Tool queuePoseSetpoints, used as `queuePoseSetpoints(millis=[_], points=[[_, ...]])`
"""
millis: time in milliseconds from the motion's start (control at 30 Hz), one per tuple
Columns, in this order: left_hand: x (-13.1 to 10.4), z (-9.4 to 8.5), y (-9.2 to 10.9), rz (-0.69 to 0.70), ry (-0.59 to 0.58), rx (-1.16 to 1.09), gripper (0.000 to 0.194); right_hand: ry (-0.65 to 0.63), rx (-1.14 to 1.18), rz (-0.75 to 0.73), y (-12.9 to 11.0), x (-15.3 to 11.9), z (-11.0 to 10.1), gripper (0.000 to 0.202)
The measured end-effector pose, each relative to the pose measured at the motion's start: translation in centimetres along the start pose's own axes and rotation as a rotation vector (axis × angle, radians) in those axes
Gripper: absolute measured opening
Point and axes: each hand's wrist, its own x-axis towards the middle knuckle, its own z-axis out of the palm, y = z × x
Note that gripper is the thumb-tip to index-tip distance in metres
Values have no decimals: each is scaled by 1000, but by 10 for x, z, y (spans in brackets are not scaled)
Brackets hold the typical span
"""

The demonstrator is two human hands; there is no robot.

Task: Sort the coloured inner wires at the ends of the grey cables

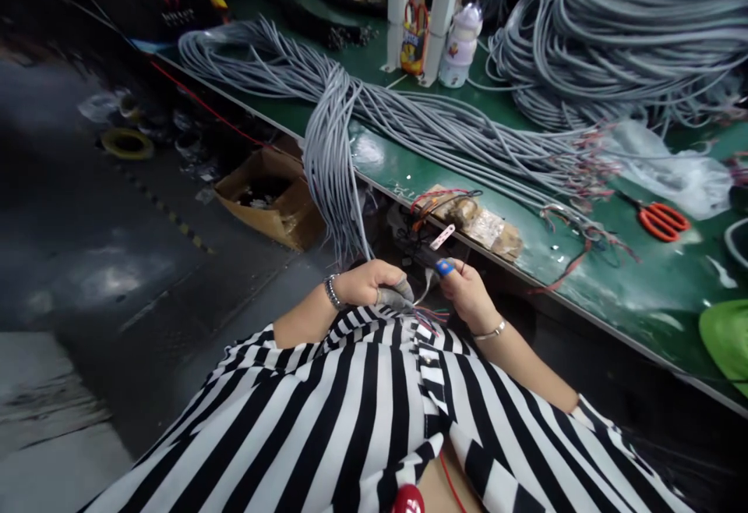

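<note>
Just below the centre of the frame, coloured wires [432, 315] are grasped in the curled fingers of the left hand [379, 284]. A dark item [425, 255], its kind unclear, is gripped by the right hand [467, 295] just beside. Gray cables [330, 150] are draped over the green table's [631, 302] edge at upper centre; 1 pair of orange-handled scissors [663, 221] is seen at right.

This is a workshop for cable work — a factory floor by the look of it. A long green bench [636, 295] carries bundles of grey cables [432, 122], many ending in loose coloured wires [587, 164], and a big heap of coiled cable [619, 37]. Orange-handled scissors [663, 221] lie there too — and a cardboard box [251, 213] stands by a dark floor's striped line [168, 213].
</note>
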Motion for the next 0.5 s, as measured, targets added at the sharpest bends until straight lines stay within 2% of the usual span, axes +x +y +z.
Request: queuePoseSetpoints(millis=[100,200,300,400,500], points=[[-1,-2,-2,24,135,28,23,77,55,-27,1,8,-14,52],[2,-6,-6,27,297,0,21,0,12,-26,-1,17,-24,55],[13,-9,-12,30,419,-60,23,-83,-17,12,-9,29,-25,61],[27,-10,-20,14,435,-95,27,-140,-3,46,-18,42,-17,64],[40,-10,-28,-23,406,-121,31,-81,50,27,-22,50,-8,58]])
